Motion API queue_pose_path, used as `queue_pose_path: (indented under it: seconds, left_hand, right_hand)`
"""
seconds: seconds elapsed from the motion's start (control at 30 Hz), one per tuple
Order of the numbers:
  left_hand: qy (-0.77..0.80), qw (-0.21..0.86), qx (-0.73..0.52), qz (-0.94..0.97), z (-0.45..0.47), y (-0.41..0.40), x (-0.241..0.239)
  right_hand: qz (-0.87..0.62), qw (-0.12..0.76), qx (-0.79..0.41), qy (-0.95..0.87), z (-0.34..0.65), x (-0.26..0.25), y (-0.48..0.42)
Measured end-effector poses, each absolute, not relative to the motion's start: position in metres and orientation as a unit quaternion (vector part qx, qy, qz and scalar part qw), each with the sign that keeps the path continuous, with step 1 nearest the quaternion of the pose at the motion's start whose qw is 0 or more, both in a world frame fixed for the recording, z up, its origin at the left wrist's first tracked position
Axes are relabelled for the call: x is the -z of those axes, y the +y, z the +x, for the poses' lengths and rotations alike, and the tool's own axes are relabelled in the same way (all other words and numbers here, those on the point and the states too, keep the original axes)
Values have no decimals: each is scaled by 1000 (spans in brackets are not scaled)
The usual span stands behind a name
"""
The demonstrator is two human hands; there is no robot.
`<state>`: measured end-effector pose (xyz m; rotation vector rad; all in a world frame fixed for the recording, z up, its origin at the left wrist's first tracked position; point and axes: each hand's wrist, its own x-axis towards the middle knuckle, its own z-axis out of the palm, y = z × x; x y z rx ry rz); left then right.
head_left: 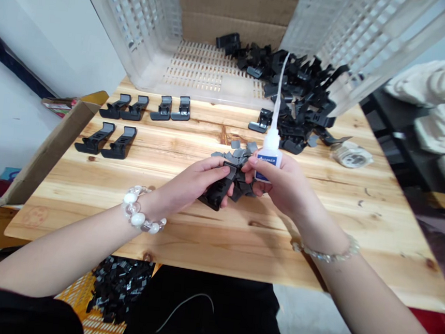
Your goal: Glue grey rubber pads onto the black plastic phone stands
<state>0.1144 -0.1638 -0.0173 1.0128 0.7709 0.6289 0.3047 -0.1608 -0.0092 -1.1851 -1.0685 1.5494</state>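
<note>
My left hand (201, 181) is closed around a black plastic clip part (217, 192), thumb pressed on its upper end near a grey patch. In my right hand (283, 180) is a small white glue bottle (269, 158) with a blue label, held upright with its long thin nozzle pointing up. Both hands are close together above a pile of small grey pads (240, 187), which they partly cover. Toward the left of the table stand several black clip parts (121, 142) in two rows, with grey pads on their upper ends.
A white plastic crate (145, 72) lies on its side at the back, with a heap of black parts (303, 91) spilling from it. A tape roll (351, 155) lies at the right. Below the table's front edge (206, 262) sits an orange basket (74, 294) of small black pieces.
</note>
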Motion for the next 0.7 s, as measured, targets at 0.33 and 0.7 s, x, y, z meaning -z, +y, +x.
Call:
queue_pose_path:
  seconds: [0.33, 0.7]
  left_hand:
    - [351, 793, -292, 404, 115, -165, 11]
    - [344, 799, -302, 389, 113, -164, 17]
  right_hand:
    - [-486, 437, -618, -436, 304, 8, -161]
    - [-493, 438, -611, -437, 304, 10, -161]
